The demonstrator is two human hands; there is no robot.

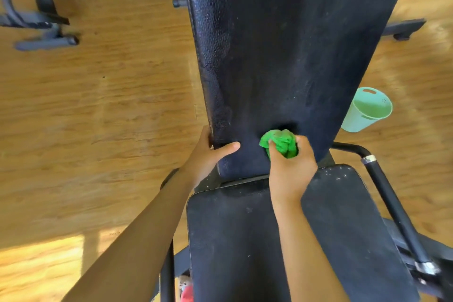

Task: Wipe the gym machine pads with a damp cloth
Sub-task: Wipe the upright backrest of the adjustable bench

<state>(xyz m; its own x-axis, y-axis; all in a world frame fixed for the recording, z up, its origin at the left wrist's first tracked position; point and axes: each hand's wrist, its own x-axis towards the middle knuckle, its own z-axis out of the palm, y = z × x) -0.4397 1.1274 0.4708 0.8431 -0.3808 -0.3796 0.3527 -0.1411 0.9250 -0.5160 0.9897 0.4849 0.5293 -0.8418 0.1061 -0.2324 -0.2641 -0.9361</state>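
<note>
Cloth [279,142] is being gripped, bunched, by right hand [290,167] fingers against back pad [282,56]; left hand [208,154] is clasping pad's edge.

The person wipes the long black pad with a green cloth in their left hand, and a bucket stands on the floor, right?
Nearly. The head view shows the green cloth in the right hand, not the left; the left hand holds the edge of the long black pad. The bucket does stand on the floor.
</note>
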